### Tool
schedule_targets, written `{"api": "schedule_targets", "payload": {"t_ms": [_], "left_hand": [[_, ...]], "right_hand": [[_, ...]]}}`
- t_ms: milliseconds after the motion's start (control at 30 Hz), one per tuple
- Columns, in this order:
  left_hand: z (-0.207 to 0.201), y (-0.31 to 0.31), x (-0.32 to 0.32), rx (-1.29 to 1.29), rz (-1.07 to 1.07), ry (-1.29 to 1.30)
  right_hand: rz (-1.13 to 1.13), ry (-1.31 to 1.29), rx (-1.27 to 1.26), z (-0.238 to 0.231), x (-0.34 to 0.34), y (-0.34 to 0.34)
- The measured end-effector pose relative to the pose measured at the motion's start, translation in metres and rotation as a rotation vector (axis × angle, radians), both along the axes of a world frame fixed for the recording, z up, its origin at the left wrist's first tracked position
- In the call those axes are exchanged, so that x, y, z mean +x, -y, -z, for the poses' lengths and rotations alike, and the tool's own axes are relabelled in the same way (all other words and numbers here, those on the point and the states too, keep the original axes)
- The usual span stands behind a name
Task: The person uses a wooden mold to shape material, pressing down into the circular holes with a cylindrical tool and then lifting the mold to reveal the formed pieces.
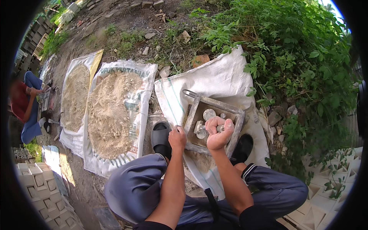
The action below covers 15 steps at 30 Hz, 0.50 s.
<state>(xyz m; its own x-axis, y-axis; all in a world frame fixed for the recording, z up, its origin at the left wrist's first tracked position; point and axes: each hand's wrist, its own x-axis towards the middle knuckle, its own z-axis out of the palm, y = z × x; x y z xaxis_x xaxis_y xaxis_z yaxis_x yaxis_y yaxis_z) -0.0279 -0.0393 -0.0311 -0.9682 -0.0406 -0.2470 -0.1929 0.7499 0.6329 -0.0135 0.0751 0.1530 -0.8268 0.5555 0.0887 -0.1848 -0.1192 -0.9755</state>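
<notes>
- Right hand (219, 132): fist closed around a metal tool (201, 129), fingers wrapped tight over its handle; held over the middle of the mould.
- Tool: short, grey, with a blocky head at the left end; head sits inside the mould, just left of the fist.
- Left hand (177, 138): fingers curled narrow on the near left corner of the mould; whether anything small is pinched there cannot be told.
- Mould (193, 113): square metal frame, grey and crusted, tilted slightly; rests on a white sack between the feet. Holds round grey pieces (209, 114) in its upper part.
- Wire loop (188, 92): at the far left corner of the mould.
- White sack (218, 78): spread flat on the ground under the mould, far edge against the weeds.
- Left sandal (160, 135): dark, just left of the mould.
- Right shoe (242, 147): black, just right of the mould.
- Trousers (134, 188): blue-grey, knees spread to either side of the forearms.
- Sand heaps (111, 113): two, pale, each on an opened sack, left of the mould and well apart from it.
- Weeds (291, 50): green, dense, at upper right.
- White cast blocks (38, 188): stacked at lower left; more at lower right (329, 195).
- Other person (27, 107): seated at far left, red top, blue trousers.
</notes>
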Motion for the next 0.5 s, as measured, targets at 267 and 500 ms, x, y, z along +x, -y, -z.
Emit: {"api": "schedule_targets", "payload": {"t_ms": [267, 500], "left_hand": [[-0.001, -0.001, -0.001, 0.016, 0.010, 0.005], [0.000, 0.002, 0.000, 0.076, -0.006, 0.034]], "right_hand": [[-0.001, -0.054, -0.098, -0.004, 0.026, 0.017], [0.005, 0.003, 0.031, 0.003, 0.040, 0.030]]}}
